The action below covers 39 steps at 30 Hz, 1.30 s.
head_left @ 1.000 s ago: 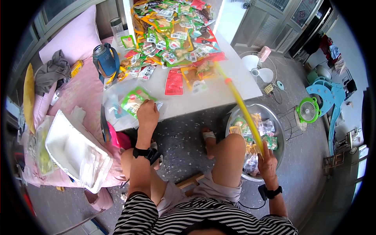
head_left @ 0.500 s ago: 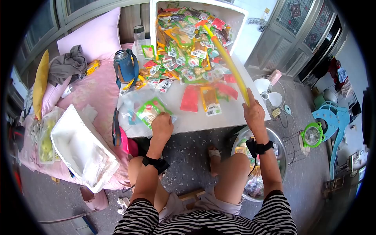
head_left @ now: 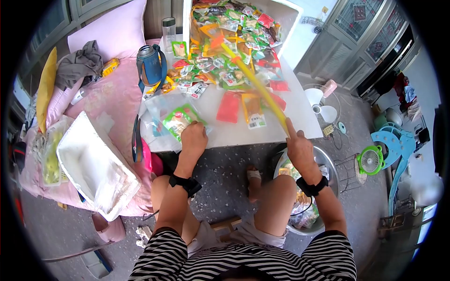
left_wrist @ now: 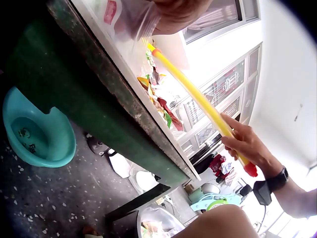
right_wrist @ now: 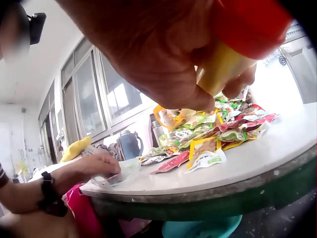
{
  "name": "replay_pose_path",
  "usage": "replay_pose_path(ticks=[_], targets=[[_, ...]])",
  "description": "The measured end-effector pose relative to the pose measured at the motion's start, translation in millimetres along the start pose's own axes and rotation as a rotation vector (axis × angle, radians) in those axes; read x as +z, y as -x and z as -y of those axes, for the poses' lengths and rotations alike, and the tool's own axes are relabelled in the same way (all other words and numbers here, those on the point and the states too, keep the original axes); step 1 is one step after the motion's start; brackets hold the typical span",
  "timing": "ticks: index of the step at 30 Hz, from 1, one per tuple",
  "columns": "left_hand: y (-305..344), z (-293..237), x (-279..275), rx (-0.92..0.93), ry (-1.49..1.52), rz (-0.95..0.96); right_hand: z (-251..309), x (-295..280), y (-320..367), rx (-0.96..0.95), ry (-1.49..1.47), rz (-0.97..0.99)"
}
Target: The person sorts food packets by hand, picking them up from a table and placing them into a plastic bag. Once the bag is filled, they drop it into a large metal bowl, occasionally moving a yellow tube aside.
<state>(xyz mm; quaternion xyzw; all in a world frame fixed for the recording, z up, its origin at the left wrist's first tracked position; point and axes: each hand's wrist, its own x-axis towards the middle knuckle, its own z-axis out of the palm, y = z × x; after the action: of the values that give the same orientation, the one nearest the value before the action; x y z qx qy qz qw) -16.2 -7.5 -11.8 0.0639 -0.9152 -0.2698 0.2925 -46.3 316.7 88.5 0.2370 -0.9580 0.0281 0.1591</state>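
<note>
My right hand (head_left: 300, 151) grips a long yellow stick (head_left: 260, 86) near its lower end. In the left wrist view, a red cap closes the stick's near end. Its orange-red far end (head_left: 216, 43) overlaps the heap of small snack packets (head_left: 229, 65) on the table. At the table's front edge, my left hand (head_left: 193, 136) holds a clear plastic bag (head_left: 157, 114) with a green-edged packet (head_left: 180, 119) at it. Lying apart before the heap are a red packet (head_left: 228, 107) and an orange-edged packet (head_left: 253, 111).
A white foam box (head_left: 293, 23) lies tipped at the back, packets spilling out onto the white table (head_left: 211, 140). To the left stand a blue flask (head_left: 151, 65) and another foam box (head_left: 70, 140) on the bed. A metal basin (head_left: 330, 161) of packets stands by the right knee.
The right hand has risen from over the basin to the table's right edge, then shifted slightly lower. The stick's far end has swung over the heap and leftward. The left hand still holds the bag.
</note>
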Motion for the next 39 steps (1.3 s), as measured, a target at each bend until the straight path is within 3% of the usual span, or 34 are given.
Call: replay_pose_path(ticks=[6,8,14,21,27,30,36,37,38,39], targets=[[-0.5,-3.4,-1.8,0.008,-0.037,0.0,-9.0,-37.7,77.7,0.04,-0.108,0.107],[-0.2,-4.2,-2.7,-0.003,-0.038,0.012,-13.6,-38.1,89.8,0.038,-0.177,0.031],[-0.8,-4.3,-2.3,-0.03,-0.044,0.043,-5.9,-39.4,38.9,0.038,-0.12,-0.092],[-3.4,0.2,-3.3,-0.014,0.006,0.021,2.5,6.0,-52.8,-0.03,0.035,-0.15],[-3.1,1.7,-4.0,-0.007,0.014,0.031,-5.2,1.0,4.0,-0.027,-0.013,-0.043],[-2.3,0.9,-1.2,-0.017,-0.02,0.033,-14.1,-7.8,54.9,0.04,-0.076,0.058],[-2.1,1.8,-0.9,-0.022,-0.043,0.072,-52.9,3.9,126.8,0.176,-0.54,-0.132],[-2.1,2.6,-0.7,-0.016,-0.057,0.073,-59.5,9.2,128.6,0.26,-0.545,-0.188],[-2.2,2.1,-0.1,-0.009,-0.072,0.074,-66.8,10.0,130.7,0.466,-0.593,-0.112],[-2.7,-1.1,-2.2,-0.021,-0.076,0.087,-77.4,14.0,129.5,0.556,-0.57,-0.084]])
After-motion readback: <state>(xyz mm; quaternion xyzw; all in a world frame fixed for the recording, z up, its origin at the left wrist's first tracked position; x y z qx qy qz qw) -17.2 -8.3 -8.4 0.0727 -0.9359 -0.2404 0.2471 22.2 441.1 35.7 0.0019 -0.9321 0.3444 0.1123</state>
